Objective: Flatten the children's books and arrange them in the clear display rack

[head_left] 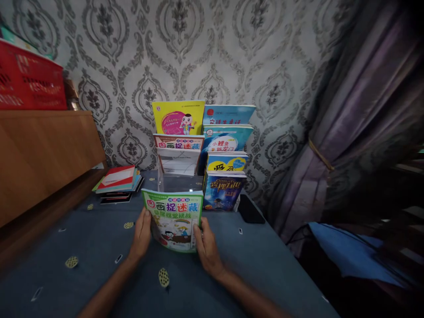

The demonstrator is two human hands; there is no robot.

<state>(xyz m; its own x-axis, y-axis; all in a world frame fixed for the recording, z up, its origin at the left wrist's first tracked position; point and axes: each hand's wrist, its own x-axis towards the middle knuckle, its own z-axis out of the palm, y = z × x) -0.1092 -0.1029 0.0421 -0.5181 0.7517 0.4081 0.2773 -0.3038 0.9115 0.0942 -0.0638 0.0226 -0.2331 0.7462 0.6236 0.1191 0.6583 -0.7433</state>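
A green picture book (173, 219) is held up by both hands just in front of the clear book rack (180, 176). Its left edge is pinched by the left hand (142, 236), with the fingers pressed together. Its right edge is gripped by the right hand (207, 247), with the thumb laid on the cover. The fingers behind the book are hidden, so how far they reach cannot be told. The bottom of the book is partly covered by the hands.

The rack is filled with books in rows, and only the top strip of most covers can be seen. A yellow book (179, 117) is stood at the top left of the rack. A dark blue book (221, 191) is stood at the bottom right. A flat black thing (251, 210) is laid just right of the rack; what it is cannot be made out. A pile of books (118, 183) is laid to the left of the rack on the blue cloth (99, 247). A purple curtain (357, 132) is hung far to the right of the rack, and the corner below it is too dark to see.
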